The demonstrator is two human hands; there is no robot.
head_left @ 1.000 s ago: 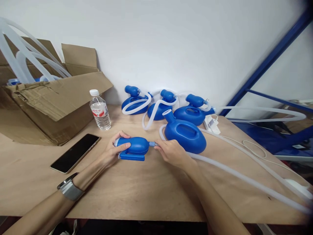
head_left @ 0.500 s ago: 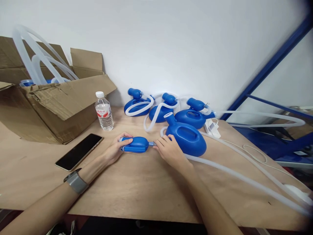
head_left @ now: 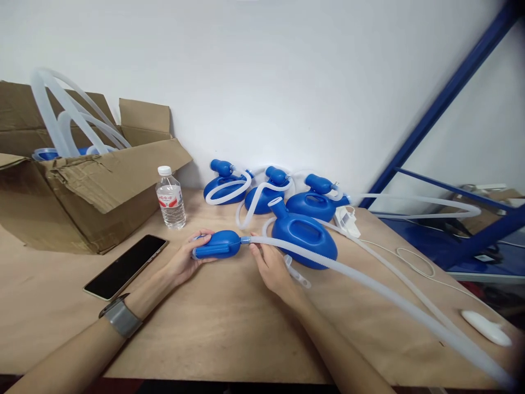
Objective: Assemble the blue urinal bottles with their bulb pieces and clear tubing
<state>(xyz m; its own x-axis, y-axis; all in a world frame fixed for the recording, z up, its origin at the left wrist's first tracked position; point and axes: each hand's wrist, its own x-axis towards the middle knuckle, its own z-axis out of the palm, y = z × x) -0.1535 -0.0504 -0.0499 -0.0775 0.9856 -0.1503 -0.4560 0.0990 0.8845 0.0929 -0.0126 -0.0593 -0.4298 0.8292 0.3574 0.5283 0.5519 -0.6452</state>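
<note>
My left hand (head_left: 186, 260) is shut around a blue rubber bulb (head_left: 217, 245), which lies on its side on the wooden table (head_left: 229, 328). My right hand (head_left: 273, 268) pinches a thick translucent silicone tube (head_left: 369, 279) close to the small blue connector (head_left: 245, 239) at the bulb's end. From there the tube runs right, across the front of a blue plastic bottle with an oval grip (head_left: 301, 235), which stands just beyond my right hand. A short white tube piece (head_left: 296, 273) lies beside my right palm.
A cardboard box (head_left: 82, 191) holding coiled tubing stands at left, with a water bottle (head_left: 170, 200) and a black phone (head_left: 125, 267) nearby. Several blue tubed units (head_left: 264, 197) line the wall. A blue metal frame (head_left: 443, 120) rises at right, past the table edge.
The long tube now rises to the bulb's connector in my right hand. The bulb has turned slightly, and the view has shifted, with the table sitting lower in the picture.
</note>
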